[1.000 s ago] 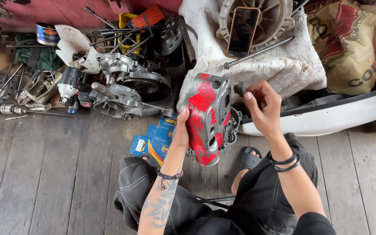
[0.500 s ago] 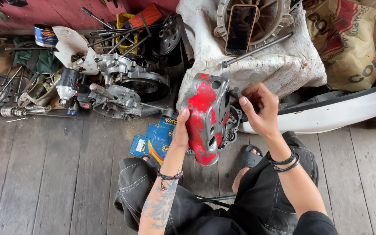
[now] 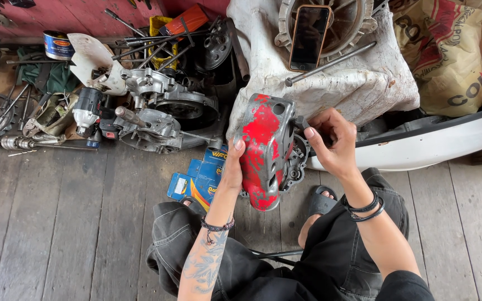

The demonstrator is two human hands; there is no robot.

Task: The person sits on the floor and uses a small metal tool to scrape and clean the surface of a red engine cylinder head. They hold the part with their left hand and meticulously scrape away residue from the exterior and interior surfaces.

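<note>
Two hands work here: our left hand point(image 3: 232, 167) clasps the red engine cover point(image 3: 264, 150) firmly; our right hand point(image 3: 330, 139) pinches a small dark tool point(image 3: 302, 122) at its top edge, best kept square.

Your left hand point(image 3: 231, 167) steadies red metal cover point(image 3: 264, 149) upright over wooden floor point(image 3: 57, 223). Your right hand point(image 3: 330, 139) pinches small dark tool at cover's top right edge. Phone point(image 3: 308, 36) lies on white casing point(image 3: 364, 83) behind.
</note>
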